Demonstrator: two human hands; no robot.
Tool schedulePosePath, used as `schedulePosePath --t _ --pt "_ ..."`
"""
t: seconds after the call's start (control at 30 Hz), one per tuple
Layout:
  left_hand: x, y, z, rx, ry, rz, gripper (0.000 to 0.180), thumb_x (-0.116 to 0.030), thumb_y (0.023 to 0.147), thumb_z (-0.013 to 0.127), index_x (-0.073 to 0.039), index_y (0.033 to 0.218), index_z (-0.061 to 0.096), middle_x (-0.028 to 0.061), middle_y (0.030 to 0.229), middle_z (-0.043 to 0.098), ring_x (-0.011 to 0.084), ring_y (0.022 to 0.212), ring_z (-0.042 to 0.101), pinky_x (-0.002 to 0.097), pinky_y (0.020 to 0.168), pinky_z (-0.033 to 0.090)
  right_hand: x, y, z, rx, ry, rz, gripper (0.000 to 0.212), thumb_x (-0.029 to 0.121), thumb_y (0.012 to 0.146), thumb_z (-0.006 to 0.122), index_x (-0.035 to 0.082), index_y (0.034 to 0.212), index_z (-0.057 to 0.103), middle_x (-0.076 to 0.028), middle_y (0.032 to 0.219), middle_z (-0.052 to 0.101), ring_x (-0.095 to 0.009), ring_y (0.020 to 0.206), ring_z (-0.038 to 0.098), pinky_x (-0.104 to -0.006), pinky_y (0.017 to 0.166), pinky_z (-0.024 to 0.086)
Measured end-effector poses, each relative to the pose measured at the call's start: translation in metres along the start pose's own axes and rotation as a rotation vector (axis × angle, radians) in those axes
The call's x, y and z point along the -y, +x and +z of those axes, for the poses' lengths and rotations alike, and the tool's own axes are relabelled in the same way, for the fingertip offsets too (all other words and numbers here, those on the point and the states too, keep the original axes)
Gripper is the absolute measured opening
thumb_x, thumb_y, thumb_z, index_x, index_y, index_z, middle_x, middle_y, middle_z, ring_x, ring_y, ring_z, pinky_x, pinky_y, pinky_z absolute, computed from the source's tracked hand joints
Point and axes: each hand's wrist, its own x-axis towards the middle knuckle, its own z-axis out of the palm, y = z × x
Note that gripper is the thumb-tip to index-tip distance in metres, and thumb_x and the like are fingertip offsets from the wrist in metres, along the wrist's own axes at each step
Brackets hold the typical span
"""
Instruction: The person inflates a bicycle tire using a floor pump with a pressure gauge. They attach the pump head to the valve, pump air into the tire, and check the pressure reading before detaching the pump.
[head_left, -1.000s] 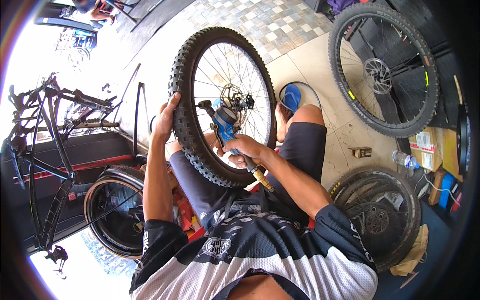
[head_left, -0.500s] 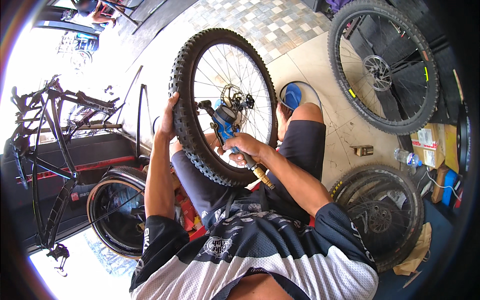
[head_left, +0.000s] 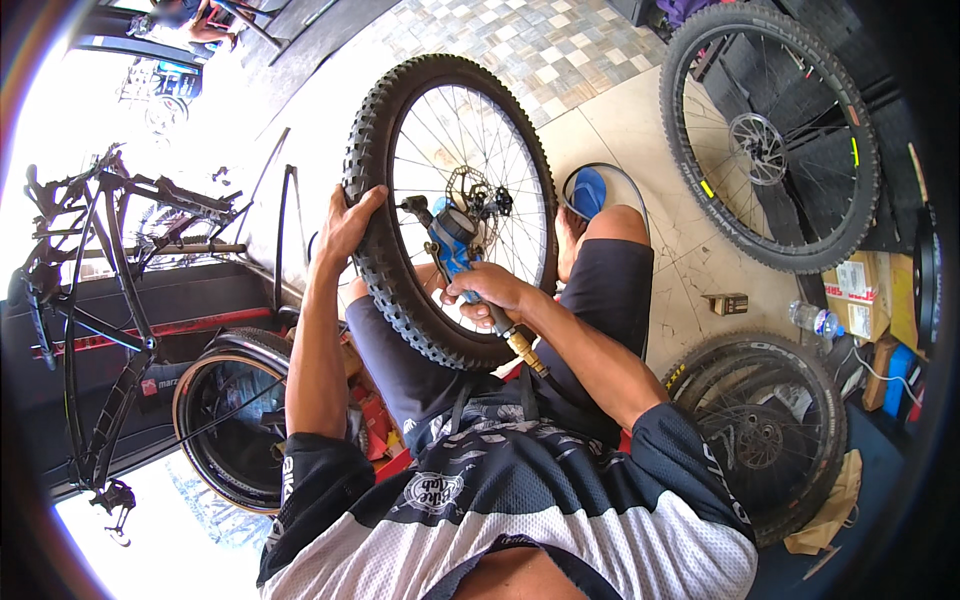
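A bicycle wheel with a knobbly black tyre, thin spokes and a disc rotor stands upright between my knees, slightly tilted. My left hand is closed on the tyre's left side, its thumb over the sidewall; the other fingers are partly hidden. In my right hand is a blue and black tyre inflator gun with a round gauge and brass fittings at its lower end. The gun's head points at the rim's left inner side, where a black chuck end sits by the rim.
Another wheel leans at the far right, above several stacked tyres and wheels. A small box, a plastic bottle and cartons are nearby. On the left are a black bike frame and more tyres. A blue sandal lies ahead.
My left hand has shifted right over the tyre, bringing its thumb onto the sidewall. The wheel and inflator gun have moved only slightly; my right hand keeps its grip.
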Motion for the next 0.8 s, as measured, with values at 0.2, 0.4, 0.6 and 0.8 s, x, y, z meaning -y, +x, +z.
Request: schedulePosePath --t 0.2,0.4,0.6,0.8 --pt "-0.008 -0.002 -0.002 0.061 0.038 -0.057 0.080 -0.039 0.079 0.084 0.011 0.132 0.051 0.0192 0.100 0.069 0.0235 0.085 0.070 0.0361 0.073 0.059 0.001 -0.002 0.002 0.008 0.017 -0.022 0.020 0.009 0.094 0.063 0.001 0.111 0.055 -0.006 0.093 0.059 -0.007 0.046 0.045 -0.0296 0.037 0.039" --pt "0.001 0.003 0.005 -0.066 0.044 -0.058 0.083 -0.033 0.076 0.083 0.013 0.135 0.049 0.0208 0.102 0.069 0.0247 0.083 0.070 0.0363 0.073 0.060 0.001 -0.002 0.002 -0.001 -0.001 -0.004 0.020 0.008 0.094 0.063 0.002 0.111 0.055 -0.007 0.093 0.059 -0.007 0.046 0.045 -0.0292 0.037 0.039" --pt "-0.001 0.003 0.003 0.038 -0.066 -0.039 0.069 -0.026 0.077 0.082 0.008 0.129 0.052 0.0179 0.098 0.070 0.0243 0.076 0.070 0.0375 0.067 0.061 0.000 0.000 0.000 0.003 0.000 -0.016 0.018 0.009 0.094 0.063 0.002 0.109 0.055 -0.007 0.093 0.060 -0.006 0.046 0.045 -0.0282 0.036 0.039" --pt "-0.001 0.002 0.004 0.016 -0.047 -0.056 0.054 -0.023 0.082 0.080 0.002 0.124 0.060 0.0117 0.093 0.069 0.0203 0.074 0.068 0.0356 0.067 0.059 -0.001 0.001 -0.001 0.022 -0.001 -0.028 0.016 0.009 0.094 0.063 0.002 0.106 0.055 -0.006 0.089 0.059 -0.007 0.046 0.046 -0.0279 0.036 0.039"
